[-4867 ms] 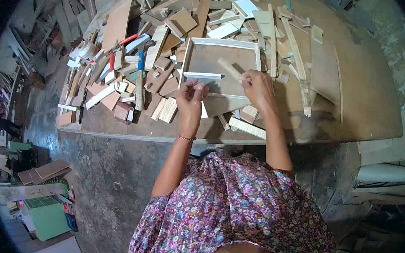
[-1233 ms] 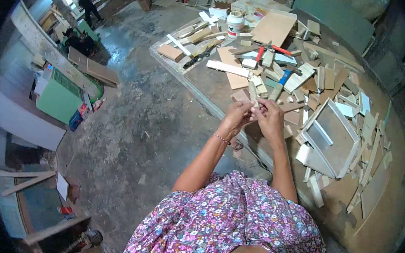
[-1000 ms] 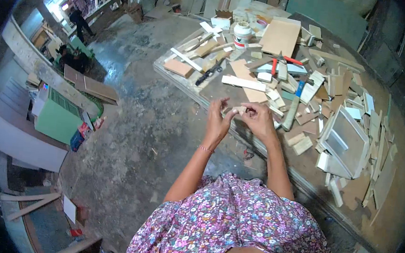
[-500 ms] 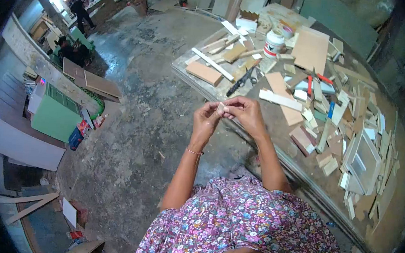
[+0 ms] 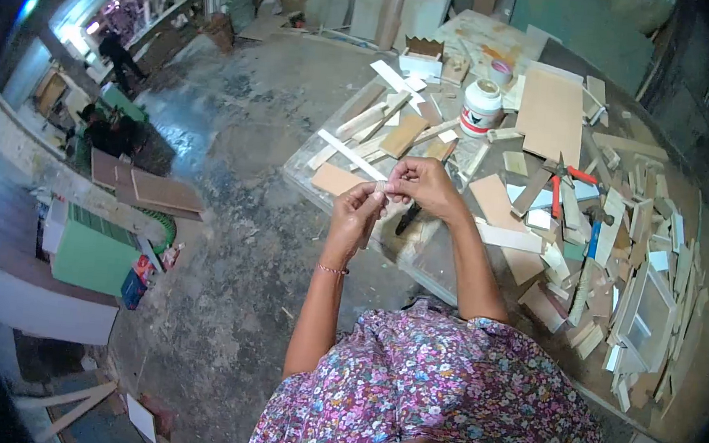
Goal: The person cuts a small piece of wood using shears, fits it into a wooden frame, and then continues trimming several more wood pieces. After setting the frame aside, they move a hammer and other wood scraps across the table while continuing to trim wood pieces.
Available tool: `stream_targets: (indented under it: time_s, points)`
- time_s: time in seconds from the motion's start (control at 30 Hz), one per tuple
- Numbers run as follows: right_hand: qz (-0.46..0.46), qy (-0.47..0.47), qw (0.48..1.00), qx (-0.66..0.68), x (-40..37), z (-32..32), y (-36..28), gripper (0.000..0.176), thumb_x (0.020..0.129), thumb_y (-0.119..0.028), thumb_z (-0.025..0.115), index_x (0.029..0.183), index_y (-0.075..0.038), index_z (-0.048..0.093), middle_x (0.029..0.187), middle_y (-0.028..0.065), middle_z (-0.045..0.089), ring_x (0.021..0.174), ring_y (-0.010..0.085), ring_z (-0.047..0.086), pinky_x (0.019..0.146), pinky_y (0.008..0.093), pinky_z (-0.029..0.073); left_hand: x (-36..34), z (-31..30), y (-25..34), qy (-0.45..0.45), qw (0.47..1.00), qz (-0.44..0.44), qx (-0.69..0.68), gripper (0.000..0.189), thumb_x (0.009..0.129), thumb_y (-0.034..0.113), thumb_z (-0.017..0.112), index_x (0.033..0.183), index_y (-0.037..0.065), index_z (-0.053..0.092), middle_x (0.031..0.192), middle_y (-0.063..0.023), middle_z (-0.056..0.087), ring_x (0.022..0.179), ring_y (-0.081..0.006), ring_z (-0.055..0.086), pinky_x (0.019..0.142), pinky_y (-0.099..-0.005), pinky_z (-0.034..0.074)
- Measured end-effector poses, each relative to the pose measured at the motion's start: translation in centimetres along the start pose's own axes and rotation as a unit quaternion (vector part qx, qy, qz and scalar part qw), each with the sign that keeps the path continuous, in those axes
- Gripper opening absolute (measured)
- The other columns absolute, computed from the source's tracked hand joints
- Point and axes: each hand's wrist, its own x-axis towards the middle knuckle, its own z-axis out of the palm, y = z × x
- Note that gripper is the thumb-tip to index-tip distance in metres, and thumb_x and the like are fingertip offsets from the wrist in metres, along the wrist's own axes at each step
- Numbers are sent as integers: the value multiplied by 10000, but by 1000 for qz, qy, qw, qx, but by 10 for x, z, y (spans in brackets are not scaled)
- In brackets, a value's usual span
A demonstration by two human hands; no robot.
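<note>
My left hand (image 5: 353, 220) and my right hand (image 5: 427, 186) meet in front of me at the table's near left edge. The fingertips of both pinch a small pale piece (image 5: 380, 187), mostly covered by them; its material cannot be made out. Just below my right hand lies a dark-handled tool (image 5: 408, 219), partly hidden by the hand. Behind the fingers are a white strip (image 5: 352, 155) and a tan wood block (image 5: 337, 179) on the tabletop.
The worktable (image 5: 431, 266) bears a white glue jar (image 5: 481, 109), red-handled pliers (image 5: 556, 193), a blue-and-pale-handled hammer (image 5: 589, 263), a flat brown board (image 5: 551, 112) and many wood offcuts. A green cabinet (image 5: 93, 245) stands left across the floor. Two people are at the far left.
Both hands have shifted slightly, and my right hand now sits higher over the table, covering part of the dark tool. The view has turned a little; the small piece stays pinched.
</note>
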Motion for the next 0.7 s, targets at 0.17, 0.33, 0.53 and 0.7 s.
stream_targets:
  time_s: [0.17,0.33,0.53,0.7]
  points:
    - [46,129,990,-38,12,-37,39,99,762,-71,622,733,-5,554,641,28,579,554,83,541,502,202,432,45,11,-22,-44,998,-16,40,238,786,96,607,991,-18,564,755,-11,578,633,-67,497,574,-188,403]
    - [70,270,906,-319,12,-72,79,161,706,-131,629,706,22,577,657,161,605,606,272,601,566,350,479,90,13,-46,-99,994,-47,26,295,803,126,589,1057,-19,547,800,-20,584,726,-88,522,689,-212,412]
    - [259,332,719,-553,21,-40,107,116,698,-67,531,763,-25,617,786,166,619,747,317,611,630,405,485,139,9,-60,-188,982,-35,-12,270,835,65,521,1095,-5,495,883,-59,608,768,-96,549,709,-218,430]
    - [336,339,639,-604,39,-5,119,198,716,-123,542,882,-20,567,931,190,570,915,318,550,740,479,425,180,-15,-70,-259,963,-47,-52,191,854,55,489,1036,7,458,904,-109,607,806,-154,582,772,-264,440]
